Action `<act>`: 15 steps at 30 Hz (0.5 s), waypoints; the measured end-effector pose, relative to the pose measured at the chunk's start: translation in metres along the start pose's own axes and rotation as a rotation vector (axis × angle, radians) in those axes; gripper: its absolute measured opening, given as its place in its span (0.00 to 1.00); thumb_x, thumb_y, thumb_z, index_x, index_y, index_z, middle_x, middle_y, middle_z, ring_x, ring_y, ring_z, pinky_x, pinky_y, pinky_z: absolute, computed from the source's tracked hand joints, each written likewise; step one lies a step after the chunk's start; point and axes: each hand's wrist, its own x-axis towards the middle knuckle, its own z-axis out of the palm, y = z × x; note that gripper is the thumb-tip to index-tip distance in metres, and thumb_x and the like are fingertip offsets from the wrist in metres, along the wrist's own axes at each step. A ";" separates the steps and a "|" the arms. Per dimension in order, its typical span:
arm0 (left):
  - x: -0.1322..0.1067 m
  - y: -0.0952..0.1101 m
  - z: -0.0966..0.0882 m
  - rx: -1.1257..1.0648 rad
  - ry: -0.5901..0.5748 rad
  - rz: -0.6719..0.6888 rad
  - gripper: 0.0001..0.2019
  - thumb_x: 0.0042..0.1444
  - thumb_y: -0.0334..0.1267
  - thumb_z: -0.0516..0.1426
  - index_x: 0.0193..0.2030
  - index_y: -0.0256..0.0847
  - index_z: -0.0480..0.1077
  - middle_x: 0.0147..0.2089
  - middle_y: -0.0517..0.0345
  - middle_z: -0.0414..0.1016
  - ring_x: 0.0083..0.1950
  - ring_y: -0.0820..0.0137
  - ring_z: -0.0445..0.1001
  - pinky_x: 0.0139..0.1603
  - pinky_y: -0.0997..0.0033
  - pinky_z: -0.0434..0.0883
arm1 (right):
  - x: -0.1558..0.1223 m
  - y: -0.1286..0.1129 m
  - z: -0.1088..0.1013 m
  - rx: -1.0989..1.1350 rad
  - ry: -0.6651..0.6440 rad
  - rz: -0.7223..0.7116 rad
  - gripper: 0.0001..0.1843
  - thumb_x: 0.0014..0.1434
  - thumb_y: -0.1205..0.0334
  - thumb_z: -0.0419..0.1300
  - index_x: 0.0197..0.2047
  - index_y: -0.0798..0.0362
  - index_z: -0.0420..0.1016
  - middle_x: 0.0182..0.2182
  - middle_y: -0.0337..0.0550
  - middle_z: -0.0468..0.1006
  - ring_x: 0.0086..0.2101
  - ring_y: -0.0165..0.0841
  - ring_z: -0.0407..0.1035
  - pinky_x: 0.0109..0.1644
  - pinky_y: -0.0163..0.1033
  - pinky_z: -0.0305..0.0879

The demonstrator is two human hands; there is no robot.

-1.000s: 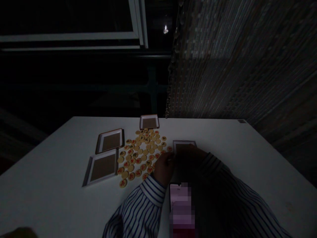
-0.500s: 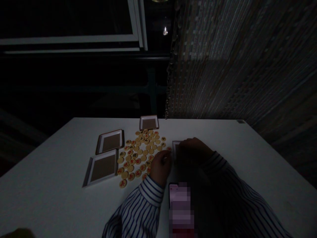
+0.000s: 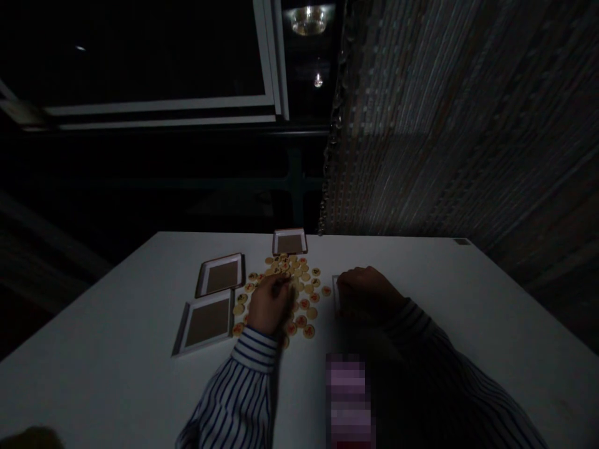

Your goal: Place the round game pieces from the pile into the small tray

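Round wooden Chinese chess pieces (image 3: 309,331) lie spread over the white table, some with red or black characters and some blank side up. My left hand (image 3: 270,305) is over the left part of the spread, its fingers curled together; whatever is between them is hidden. My right hand (image 3: 372,290) is closed at a small light-rimmed tray (image 3: 336,299) to the right of the pieces and covers most of it. Its fingertips are in shadow, and I cannot see what they hold. One red-marked piece (image 3: 326,291) lies between this tray and the others.
Two shallow trays, one dark-rimmed (image 3: 198,277) and one white-rimmed (image 3: 233,305), stand left of the pieces. Another tray (image 3: 290,252) is behind them. A phone (image 3: 349,399) with a blurred screen lies near the front. A bead curtain (image 3: 397,156) hangs beyond the table (image 3: 468,324).
My left hand has moved left, from the right edge of the pieces to over them. My right hand stays at its tray. The view has tilted up slightly.
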 end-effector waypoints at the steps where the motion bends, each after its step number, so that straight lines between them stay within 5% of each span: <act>1: 0.003 -0.005 -0.006 0.079 0.000 0.018 0.12 0.51 0.37 0.52 0.42 0.39 0.70 0.43 0.52 0.74 0.45 0.66 0.71 0.47 0.64 0.68 | 0.002 -0.003 -0.001 -0.006 0.012 -0.009 0.13 0.59 0.61 0.46 0.35 0.54 0.70 0.33 0.47 0.76 0.36 0.35 0.68 0.37 0.38 0.54; 7: 0.005 -0.033 -0.022 0.329 0.015 0.053 0.13 0.53 0.36 0.49 0.41 0.40 0.70 0.44 0.51 0.73 0.47 0.64 0.70 0.49 0.63 0.65 | 0.023 -0.026 -0.005 -0.013 -0.007 -0.067 0.11 0.57 0.62 0.47 0.35 0.53 0.70 0.34 0.46 0.76 0.35 0.35 0.68 0.37 0.38 0.56; 15: 0.001 -0.042 -0.022 0.434 0.015 0.065 0.12 0.52 0.33 0.48 0.39 0.39 0.71 0.40 0.51 0.74 0.43 0.63 0.70 0.47 0.63 0.65 | 0.071 -0.063 0.014 0.031 -0.076 -0.203 0.11 0.52 0.60 0.52 0.38 0.52 0.70 0.39 0.46 0.74 0.42 0.39 0.66 0.41 0.42 0.58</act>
